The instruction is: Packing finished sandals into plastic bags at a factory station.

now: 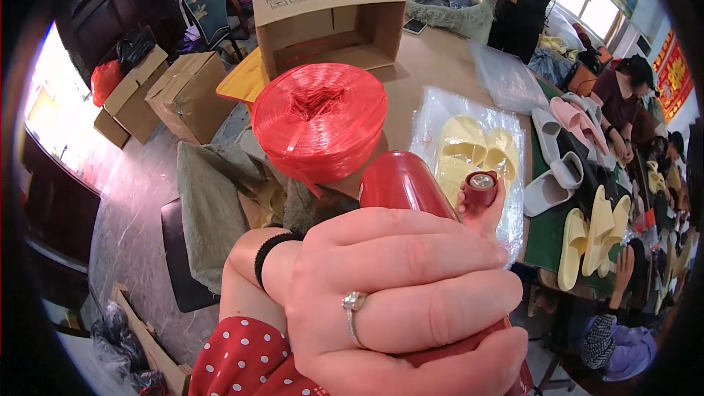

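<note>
My left hand [403, 286], wearing a ring and a black hair tie at the wrist, is wrapped round a red vacuum flask [403, 180]. Its rounded end shows above my knuckles; the rest is largely hidden behind the fingers. Just beyond, my right hand [493, 214] grips a small red flask cap [481, 186] with a silvery round centre. Behind that cap, a pair of yellow slippers [463, 143] lies in a clear plastic bag [425, 121] on the table. To the left of the bag sits a large roll of red plastic twine [319, 121].
An open cardboard box [330, 11] stands at the table's far side. Loose slippers [587, 238] line a green surface at right, where several people work. Another person [524, 0] handles a woven sack [455, 15] at the back. Cartons [187, 95] rest on the floor at left.
</note>
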Action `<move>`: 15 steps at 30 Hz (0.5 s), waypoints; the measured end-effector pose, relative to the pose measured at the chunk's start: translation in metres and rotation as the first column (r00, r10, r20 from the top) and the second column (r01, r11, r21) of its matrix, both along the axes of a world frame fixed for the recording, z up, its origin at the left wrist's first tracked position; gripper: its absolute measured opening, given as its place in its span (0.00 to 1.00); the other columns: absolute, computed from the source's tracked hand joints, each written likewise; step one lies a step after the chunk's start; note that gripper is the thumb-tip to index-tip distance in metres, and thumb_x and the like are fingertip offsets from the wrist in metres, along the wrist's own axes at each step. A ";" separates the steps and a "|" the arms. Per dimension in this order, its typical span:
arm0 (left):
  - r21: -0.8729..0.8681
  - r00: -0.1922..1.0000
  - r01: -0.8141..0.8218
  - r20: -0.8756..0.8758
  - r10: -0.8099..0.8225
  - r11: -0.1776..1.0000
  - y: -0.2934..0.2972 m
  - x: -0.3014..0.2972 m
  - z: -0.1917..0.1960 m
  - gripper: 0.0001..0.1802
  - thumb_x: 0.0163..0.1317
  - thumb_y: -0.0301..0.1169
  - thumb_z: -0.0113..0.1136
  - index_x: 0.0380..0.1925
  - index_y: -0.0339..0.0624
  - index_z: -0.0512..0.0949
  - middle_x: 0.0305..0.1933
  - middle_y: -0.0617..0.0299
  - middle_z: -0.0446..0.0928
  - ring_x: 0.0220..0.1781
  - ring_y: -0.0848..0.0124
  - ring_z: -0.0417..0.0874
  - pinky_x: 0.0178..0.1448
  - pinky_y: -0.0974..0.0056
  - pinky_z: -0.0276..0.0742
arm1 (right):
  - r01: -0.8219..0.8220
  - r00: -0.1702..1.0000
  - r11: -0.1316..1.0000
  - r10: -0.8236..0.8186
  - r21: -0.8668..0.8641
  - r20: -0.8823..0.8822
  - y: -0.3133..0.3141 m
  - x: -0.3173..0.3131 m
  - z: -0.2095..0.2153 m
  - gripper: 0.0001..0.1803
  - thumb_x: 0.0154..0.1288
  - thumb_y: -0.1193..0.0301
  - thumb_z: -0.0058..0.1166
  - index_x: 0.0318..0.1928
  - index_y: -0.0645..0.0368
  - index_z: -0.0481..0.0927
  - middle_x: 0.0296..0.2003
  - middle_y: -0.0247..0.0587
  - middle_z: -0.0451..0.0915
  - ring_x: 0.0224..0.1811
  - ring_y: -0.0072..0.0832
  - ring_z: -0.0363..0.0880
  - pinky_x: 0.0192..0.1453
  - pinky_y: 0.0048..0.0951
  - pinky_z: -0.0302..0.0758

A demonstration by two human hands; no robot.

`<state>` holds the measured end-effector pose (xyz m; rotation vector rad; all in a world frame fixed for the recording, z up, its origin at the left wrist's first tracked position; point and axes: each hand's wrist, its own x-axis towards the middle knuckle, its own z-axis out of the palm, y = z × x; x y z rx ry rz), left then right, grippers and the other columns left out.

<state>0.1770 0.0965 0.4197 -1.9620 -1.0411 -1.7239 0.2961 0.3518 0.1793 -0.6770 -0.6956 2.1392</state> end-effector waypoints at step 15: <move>0.841 0.990 0.052 -0.115 0.084 0.539 0.068 -0.014 0.000 0.22 0.45 0.26 0.78 0.39 0.45 0.75 0.34 0.56 0.84 0.30 0.64 0.86 0.32 0.67 0.81 | 0.145 0.989 0.987 -0.147 -0.068 -0.013 -0.002 -0.009 0.002 0.34 0.72 0.38 0.39 0.48 0.59 0.77 0.32 0.43 0.83 0.27 0.34 0.82 0.22 0.30 0.74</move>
